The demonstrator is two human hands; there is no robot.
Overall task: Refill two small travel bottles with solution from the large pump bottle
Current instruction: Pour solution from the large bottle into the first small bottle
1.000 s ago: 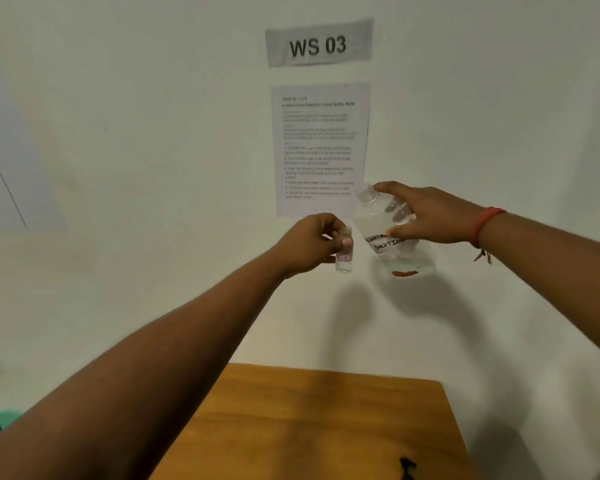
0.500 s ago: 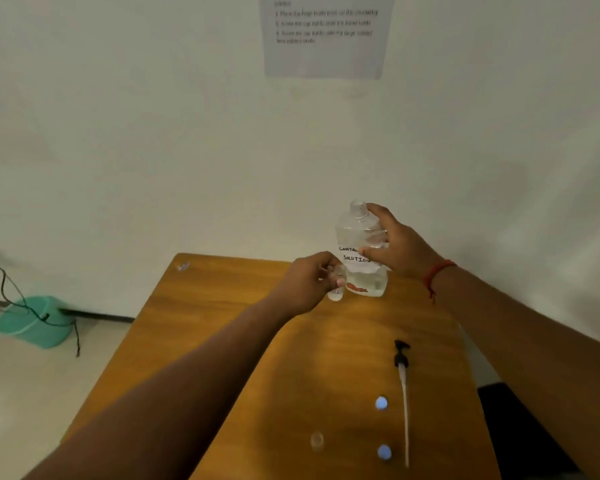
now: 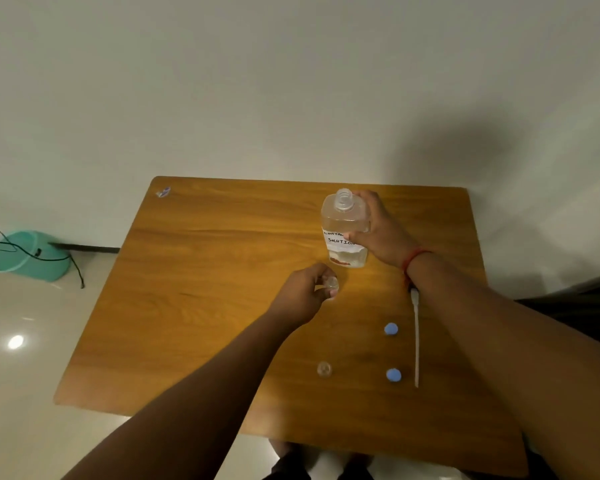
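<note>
Pump bottle [image 3: 343, 230], uncapped, is standing in the right hand [image 3: 378, 226]'s grip. Left hand [image 3: 303, 292] is pinching a travel bottle [image 3: 331, 284]; tipping either risks spillage on the tabletop [image 3: 205, 306].

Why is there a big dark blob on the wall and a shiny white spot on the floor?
In the head view, the dark blob is a soft shadow on the wall above the table; the white spot is glare from a light bouncing off the glossy floor; the wide lens also bends the table's edges, and the picture looks dim and yellowish.
</note>
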